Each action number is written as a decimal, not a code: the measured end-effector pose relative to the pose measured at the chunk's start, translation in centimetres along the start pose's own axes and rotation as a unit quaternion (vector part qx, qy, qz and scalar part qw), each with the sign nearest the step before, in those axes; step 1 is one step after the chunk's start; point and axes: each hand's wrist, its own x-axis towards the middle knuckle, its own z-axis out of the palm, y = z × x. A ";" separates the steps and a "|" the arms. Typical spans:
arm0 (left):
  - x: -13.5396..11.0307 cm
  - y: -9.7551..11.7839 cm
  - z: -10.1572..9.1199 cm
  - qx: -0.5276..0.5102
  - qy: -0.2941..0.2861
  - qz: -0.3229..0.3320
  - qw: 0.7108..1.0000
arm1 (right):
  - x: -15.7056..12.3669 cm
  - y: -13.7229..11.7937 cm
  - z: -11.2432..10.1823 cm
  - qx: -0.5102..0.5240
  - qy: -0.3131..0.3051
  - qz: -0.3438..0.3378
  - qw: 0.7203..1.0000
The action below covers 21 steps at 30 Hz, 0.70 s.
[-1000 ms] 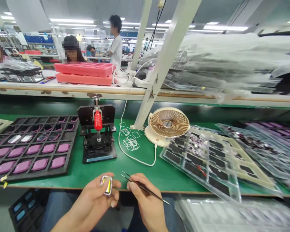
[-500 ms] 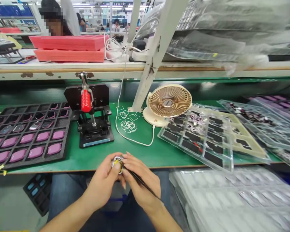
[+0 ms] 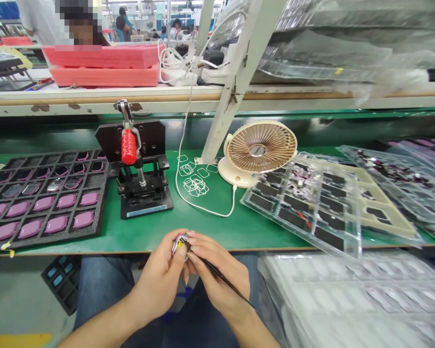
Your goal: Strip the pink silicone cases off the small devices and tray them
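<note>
Two hands together: left hand [image 3: 155, 282] fingers gripping small device [image 3: 179, 245], right hand [image 3: 217, 280] fingers pinching black tweezers [image 3: 230, 289]

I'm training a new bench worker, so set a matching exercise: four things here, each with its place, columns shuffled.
Things:
1. Slim black tweezers
2. Red-handled black hand press
3. Round cream desk fan
4. Stacked pink foam trays

Places:
A. On the shelf above the bench
B. Beside the white upright post
C. Held in the right hand
D. Between the black tray and white cable

Pairs: 1-C; 2-D; 3-B; 4-A
</note>
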 end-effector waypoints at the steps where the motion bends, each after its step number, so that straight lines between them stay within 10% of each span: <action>1: 0.0 0.0 0.0 0.004 -0.001 -0.003 1.000 | 0.0 0.1 -0.1 -0.003 -0.005 -0.010 1.000; 21: 0.8 0.8 0.1 -0.305 -0.065 -0.103 0.944 | -1.9 0.3 0.4 0.059 0.118 0.045 0.990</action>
